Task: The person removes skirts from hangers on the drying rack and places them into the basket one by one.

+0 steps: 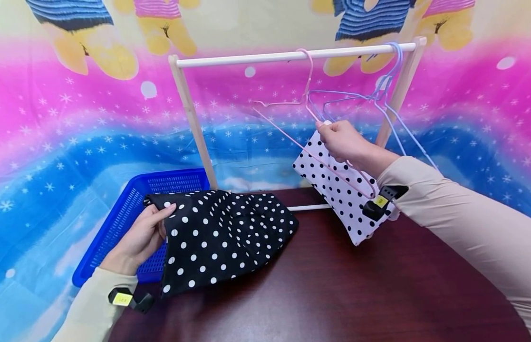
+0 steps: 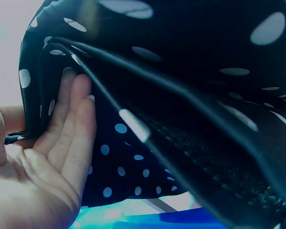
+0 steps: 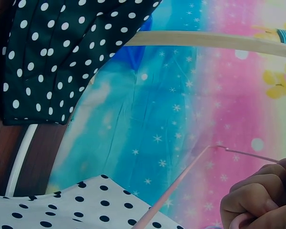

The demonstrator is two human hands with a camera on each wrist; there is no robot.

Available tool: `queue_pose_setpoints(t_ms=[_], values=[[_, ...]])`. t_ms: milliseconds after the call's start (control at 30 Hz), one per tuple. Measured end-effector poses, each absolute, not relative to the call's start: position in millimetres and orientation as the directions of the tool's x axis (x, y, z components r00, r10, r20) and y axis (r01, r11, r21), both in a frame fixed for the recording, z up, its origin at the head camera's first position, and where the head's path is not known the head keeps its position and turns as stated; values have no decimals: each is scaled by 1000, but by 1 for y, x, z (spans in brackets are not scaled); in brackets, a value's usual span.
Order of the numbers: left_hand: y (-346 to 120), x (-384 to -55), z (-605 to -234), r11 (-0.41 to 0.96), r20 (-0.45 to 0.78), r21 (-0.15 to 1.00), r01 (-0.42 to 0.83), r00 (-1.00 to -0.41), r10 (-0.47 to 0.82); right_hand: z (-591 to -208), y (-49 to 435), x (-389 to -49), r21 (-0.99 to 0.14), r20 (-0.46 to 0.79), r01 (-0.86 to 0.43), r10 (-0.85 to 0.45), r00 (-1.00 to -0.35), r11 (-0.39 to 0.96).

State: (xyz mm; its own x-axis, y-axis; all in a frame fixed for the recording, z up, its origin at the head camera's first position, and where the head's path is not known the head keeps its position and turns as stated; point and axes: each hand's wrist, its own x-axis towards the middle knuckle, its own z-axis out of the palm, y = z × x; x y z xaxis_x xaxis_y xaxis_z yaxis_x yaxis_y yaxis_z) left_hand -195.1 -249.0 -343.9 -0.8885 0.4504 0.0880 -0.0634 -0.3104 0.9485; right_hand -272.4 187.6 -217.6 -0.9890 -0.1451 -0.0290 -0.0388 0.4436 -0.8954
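Observation:
My left hand point(image 1: 139, 237) pinches the upper left corner of a black cloth with white dots point(image 1: 222, 232), thumb outside and fingers behind it. In the left wrist view the cloth's point(image 2: 128, 157) hemmed edges part into a fold, with straight fingers point(image 2: 78, 119) against the fabric. With curled fingers, my right hand point(image 1: 344, 142) grips one arm of a pink wire hanger point(image 1: 286, 135), whose hook sits over the white rod point(image 1: 248, 58). Behind that hanger hangs a white cloth with black dots point(image 1: 342, 199), partly covered by my right hand and wrist.
Blue hangers point(image 1: 389, 90) hang at the rod's right end, close to my right forearm. A blue plastic basket point(image 1: 107, 223) stands at the left, partly behind the black cloth. The rack's wooden posts point(image 1: 192, 118) rise from the dark table point(image 1: 333, 294) before a printed curtain.

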Motion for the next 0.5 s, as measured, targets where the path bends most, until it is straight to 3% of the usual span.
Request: queue_pose_setpoints(t_ms=[233,500], values=[[-245,-195,-336,-280,68,958,-60,-902,427,-218,187,-272,-873,-9,-60,-139,-990,484],[-236,-195,-324,-249,73,968,-26,-923,379,-219,183,-272,-910,-24,-48,-168,-985,412]])
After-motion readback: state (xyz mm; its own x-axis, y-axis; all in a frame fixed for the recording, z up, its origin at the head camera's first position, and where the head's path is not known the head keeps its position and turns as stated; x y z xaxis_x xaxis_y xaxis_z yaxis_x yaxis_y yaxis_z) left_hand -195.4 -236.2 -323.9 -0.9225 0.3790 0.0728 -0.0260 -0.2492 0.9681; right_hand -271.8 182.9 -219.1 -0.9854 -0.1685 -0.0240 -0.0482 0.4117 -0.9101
